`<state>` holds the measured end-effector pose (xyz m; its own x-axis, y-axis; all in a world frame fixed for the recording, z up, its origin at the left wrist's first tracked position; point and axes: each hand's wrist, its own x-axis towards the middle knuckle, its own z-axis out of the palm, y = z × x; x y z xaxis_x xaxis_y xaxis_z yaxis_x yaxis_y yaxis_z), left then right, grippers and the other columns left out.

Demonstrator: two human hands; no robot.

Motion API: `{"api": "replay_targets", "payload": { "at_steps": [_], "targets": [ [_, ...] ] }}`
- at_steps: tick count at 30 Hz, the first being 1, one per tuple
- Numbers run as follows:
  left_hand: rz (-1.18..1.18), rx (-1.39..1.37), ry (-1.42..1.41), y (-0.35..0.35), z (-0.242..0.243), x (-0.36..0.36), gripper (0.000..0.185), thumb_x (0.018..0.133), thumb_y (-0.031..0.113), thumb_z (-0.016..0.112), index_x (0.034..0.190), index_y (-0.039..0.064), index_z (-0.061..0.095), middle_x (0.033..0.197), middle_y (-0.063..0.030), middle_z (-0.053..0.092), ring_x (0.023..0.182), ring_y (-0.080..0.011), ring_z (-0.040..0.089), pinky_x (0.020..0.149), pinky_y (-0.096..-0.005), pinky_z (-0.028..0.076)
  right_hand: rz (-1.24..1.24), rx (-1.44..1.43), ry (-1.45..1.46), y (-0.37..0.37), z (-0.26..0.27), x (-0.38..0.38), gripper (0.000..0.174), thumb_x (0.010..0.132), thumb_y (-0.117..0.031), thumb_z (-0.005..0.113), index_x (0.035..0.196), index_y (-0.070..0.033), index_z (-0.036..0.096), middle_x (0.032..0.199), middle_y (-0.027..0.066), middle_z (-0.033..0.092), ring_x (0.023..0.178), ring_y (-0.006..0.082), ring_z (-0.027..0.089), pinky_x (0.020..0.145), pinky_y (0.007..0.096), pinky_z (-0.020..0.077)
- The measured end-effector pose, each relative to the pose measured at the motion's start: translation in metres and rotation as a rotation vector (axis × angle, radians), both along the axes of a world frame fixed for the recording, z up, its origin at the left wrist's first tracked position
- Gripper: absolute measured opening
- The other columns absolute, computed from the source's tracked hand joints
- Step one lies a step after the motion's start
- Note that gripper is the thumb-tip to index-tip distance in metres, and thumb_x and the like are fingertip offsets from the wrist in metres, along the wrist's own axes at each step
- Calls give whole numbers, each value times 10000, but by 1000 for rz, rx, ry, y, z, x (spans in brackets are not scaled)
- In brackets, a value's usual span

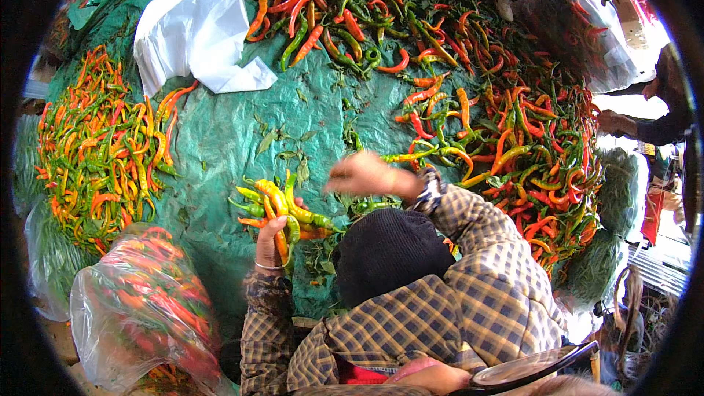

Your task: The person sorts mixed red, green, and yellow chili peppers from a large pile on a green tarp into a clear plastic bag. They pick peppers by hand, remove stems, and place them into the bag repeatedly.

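Note:
My left hand (270, 242) grips a bunch of long chili peppers (279, 206), yellow, green and orange, above a green plastic tarp (231, 137). The peppers stick out on both sides of the fingers. To the right, my right hand (366, 176) is blurred, its fingers pointing toward the bunch. No pepper shows clearly in it, and the blur hides how far its fingers are spread. A few yellow-green chili peppers (440, 152) lie just beyond the right wrist. Dark ribbed cloth (393, 256) bulges up between my checked sleeves.
Mixed red and green chili peppers (528, 137) spread along the right and far side. A finer heap of chili peppers (104, 148) lies left. A filled clear plastic bag (146, 302) stands near left; a white plastic sheet (192, 27) lies beyond. Another person's hand (616, 122) appears at right.

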<state>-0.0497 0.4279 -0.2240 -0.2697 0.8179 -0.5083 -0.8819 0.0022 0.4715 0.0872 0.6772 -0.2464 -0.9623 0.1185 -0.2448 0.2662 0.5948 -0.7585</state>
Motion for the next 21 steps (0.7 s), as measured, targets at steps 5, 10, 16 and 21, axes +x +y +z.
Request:
{"api": "replay_targets", "payload": {
  "at_steps": [5, 10, 16, 21],
  "targets": [
    [111, 104, -1, -3, -3, -7, 615, 816, 268, 654, 1365, 101, 430, 1234, -148, 563, 1136, -314, 560, 1030, -516, 442, -422, 972, -355, 144, -20, 63, 1114, 633, -643, 792, 1528, -230, 275, 1543, 182, 305, 1435, 404, 263, 1104, 616, 275],
    [136, 102, -14, -7, -3, -10, 560, 817, 261, 649, 1316, 85, 467, 1262, -164, 555, 1173, -330, 544, 1041, -528, 430, -279, 762, -420, 207, -47, 89, 1065, 662, -457, 765, 1547, -235, 216, 1435, 175, 449, 1355, 388, 371, 1048, 585, 324],
    [129, 74, 23, -12, 1, -10, 597, 812, 252, 641, 1347, 73, 447, 1266, -166, 557, 1181, -331, 546, 1049, -523, 431, -472, 553, -263, 203, -39, 115, 412, 764, -146, 598, 1169, -90, 653, 1129, 152, 667, 998, 350, 642, 838, 445, 503],
    [93, 39, 30, -4, 4, -5, 640, 807, 258, 640, 1375, 63, 420, 1255, -162, 564, 1168, -316, 561, 1052, -511, 435, -688, 507, 232, 222, -15, 123, 297, 837, -67, 581, 1109, -102, 694, 933, 138, 644, 817, 329, 649, 722, 411, 523]
  ]
}}
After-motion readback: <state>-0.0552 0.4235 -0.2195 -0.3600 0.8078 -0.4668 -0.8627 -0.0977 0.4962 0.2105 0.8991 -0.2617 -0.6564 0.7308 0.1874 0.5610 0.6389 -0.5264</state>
